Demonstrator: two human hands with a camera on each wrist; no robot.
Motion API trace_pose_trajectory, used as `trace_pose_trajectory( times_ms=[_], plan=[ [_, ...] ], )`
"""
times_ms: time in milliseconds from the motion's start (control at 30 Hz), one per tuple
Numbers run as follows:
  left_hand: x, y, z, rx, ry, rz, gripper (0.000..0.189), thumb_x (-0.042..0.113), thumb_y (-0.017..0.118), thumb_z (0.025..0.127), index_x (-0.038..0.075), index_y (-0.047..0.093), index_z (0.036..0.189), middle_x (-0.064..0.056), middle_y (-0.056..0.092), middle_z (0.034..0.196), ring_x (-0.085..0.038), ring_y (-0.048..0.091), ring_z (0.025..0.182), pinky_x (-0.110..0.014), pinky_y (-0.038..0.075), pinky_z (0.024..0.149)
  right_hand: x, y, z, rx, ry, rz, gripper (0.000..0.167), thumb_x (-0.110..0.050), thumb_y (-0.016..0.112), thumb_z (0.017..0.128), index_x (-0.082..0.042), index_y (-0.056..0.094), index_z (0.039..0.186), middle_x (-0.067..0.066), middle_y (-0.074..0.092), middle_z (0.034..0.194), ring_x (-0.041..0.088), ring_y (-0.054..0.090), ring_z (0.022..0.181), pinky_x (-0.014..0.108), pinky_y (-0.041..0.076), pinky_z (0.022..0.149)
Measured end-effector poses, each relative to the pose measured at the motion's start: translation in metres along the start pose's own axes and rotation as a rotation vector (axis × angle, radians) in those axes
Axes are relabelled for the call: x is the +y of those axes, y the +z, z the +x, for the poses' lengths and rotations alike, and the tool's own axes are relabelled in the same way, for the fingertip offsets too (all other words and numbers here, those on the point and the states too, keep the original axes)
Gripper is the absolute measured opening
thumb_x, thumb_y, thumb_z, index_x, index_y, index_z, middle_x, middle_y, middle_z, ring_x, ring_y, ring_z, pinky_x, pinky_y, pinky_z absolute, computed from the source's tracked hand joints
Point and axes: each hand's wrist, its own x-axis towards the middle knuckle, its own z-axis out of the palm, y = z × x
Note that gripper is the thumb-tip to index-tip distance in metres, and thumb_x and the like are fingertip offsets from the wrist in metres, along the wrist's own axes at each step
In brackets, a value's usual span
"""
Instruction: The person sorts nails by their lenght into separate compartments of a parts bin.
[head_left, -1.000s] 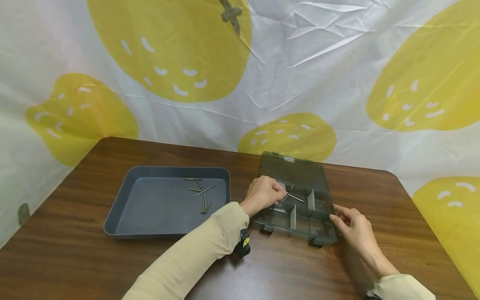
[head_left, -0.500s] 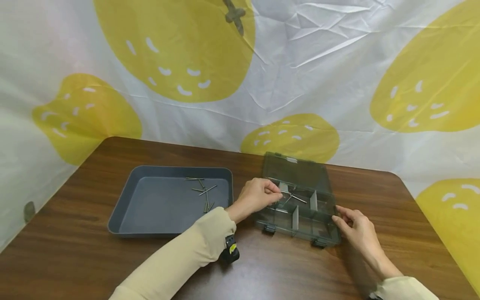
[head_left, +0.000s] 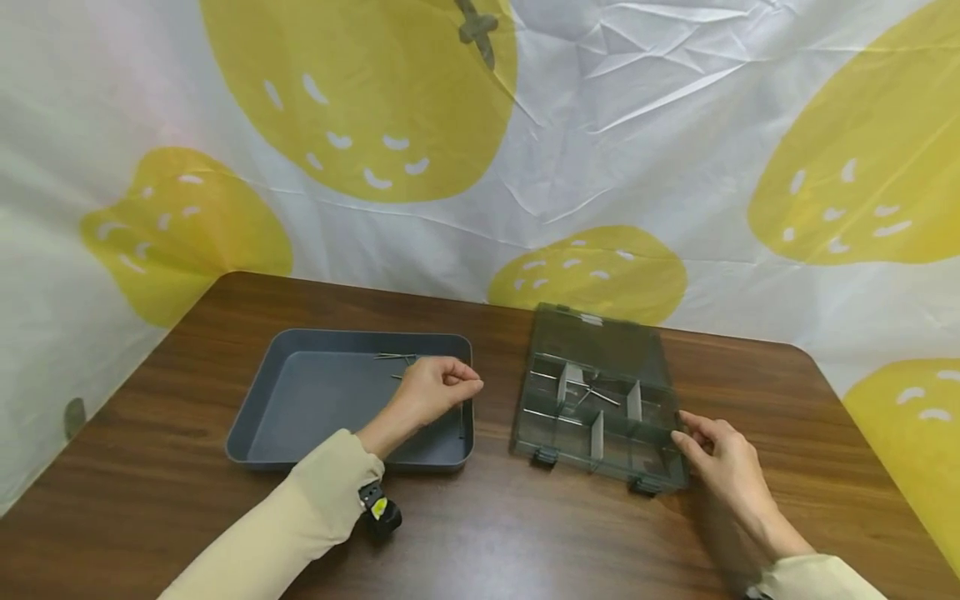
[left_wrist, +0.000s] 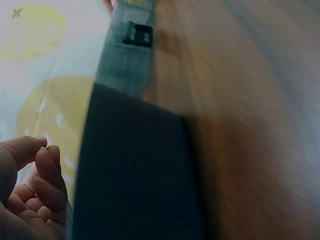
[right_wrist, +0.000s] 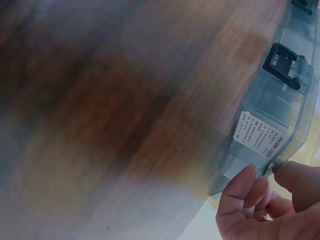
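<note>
My left hand (head_left: 427, 392) hovers above the right side of a grey tray (head_left: 300, 400), fingers loosely curled; in the left wrist view nothing shows between thumb and fingertips. Thin metal nails (head_left: 393, 356) lie in the tray, partly hidden by that hand. To the right, a translucent dark organizer box (head_left: 617, 450) stands with its lid (head_left: 592, 342) raised at the back. Several nails (head_left: 603, 397) lie in its compartments, some crossed in the back middle one. My right hand (head_left: 720, 458) grips the box's right side, thumb near the upper rim and fingertips against the wall.
Both containers stand on a brown wooden table (head_left: 480, 533), with a strip of tabletop between them. A white sheet with yellow fruit prints (head_left: 360, 100) hangs behind the table. Two black latches (head_left: 545, 456) are on the box's front, and a white label (right_wrist: 258, 134) is on its wall.
My left hand has moved left from over the box's compartments to above the tray, leaving crossed nails in the box. My right hand has stayed at the box's side.
</note>
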Motion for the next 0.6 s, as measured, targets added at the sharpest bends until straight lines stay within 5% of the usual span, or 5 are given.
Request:
trace_pose_trajectory(
  times_ms=[600],
  plan=[
    [-0.029, -0.008, -0.023, -0.064, -0.039, 0.128, 0.01, 0.017, 0.073, 0.079, 0.007, 0.072, 0.08, 0.0, 0.069, 0.063, -0.004, 0.059, 0.051, -0.021, 0.039, 0.05, -0.001, 0.001, 0.0, 0.002, 0.004, 0.014, 0.029, -0.004, 0.067, 0.084, 0.012, 0.063, 0.108, 0.004, 0.051, 0.072, -0.002, 0.038, 0.061, 0.021, 0.035, 0.051]
  ],
)
